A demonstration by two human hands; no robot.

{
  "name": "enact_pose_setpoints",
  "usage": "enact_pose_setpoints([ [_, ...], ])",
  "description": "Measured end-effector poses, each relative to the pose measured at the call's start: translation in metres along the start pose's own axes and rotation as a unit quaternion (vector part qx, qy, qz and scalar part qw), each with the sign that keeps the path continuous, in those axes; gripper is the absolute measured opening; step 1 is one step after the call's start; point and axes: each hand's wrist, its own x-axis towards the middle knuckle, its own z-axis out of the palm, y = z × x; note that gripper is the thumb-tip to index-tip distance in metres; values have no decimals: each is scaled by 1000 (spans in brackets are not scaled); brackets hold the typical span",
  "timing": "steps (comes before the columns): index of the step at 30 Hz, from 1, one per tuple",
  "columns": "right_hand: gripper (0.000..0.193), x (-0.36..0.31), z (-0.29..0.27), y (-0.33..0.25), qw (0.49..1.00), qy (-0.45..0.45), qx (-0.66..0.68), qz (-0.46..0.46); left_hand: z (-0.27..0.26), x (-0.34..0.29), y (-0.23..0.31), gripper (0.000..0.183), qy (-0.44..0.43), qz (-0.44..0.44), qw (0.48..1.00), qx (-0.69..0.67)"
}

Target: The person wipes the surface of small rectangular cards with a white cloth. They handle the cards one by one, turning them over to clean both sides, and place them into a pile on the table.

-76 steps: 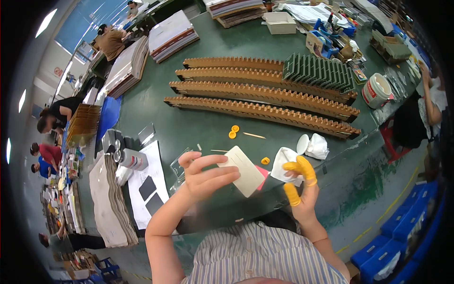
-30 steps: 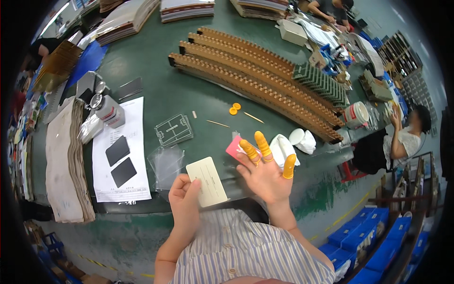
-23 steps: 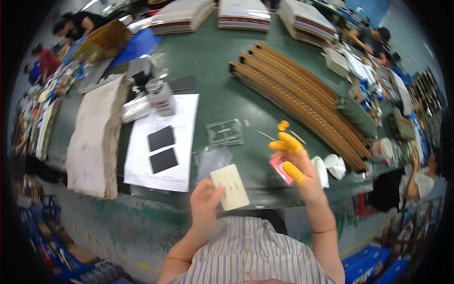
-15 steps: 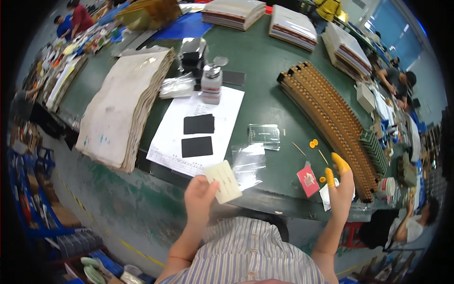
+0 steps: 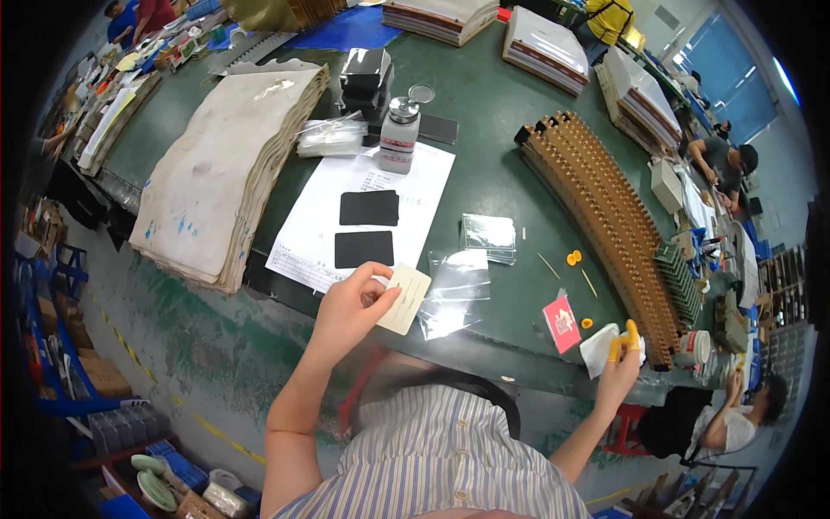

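Observation:
My left hand pinches a cream card with thin printed lines, just past the table's near edge. At the right, my right hand has yellow finger cots on its thumb and a finger, which close on a folded white cloth. Two black cards or card stacks lie on a printed paper sheet. Beside the cream card rests a clear plastic sleeve, with a stack of clear, shiny cards behind it. A red card lies left of the cloth.
Behind the sheet stands a pump bottle, its lid raised. A thick pile of worn sheets fills the left. Long brown slotted racks curve along the right. Yellow finger cots and thin sticks lie between. A co-worker sits at far right.
My right hand has come down onto the white cloth, its fingers closing together. The left hand still holds the cream card, now slightly higher and more turned. The view has shifted a little.

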Motion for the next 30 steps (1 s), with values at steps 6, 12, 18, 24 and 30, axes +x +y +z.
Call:
enact_pose_setpoints([
  [6,46,12,-31,-46,932,16,359,-41,1,6,7,22,74,96,970,212],
  [12,47,39,-23,-153,852,-148,469,-180,13,-6,31,35,77,172,976,109],
  [18,44,43,-3,-222,824,-213,413,-325,36,7,57,40,-28,228,964,-136],
  [24,44,45,21,-260,732,-378,439,-358,16,14,44,17,-30,140,944,-298],
  [30,28,49,48,-270,645,-547,497,-194,-7,14,48,17,57,127,962,-233],
])
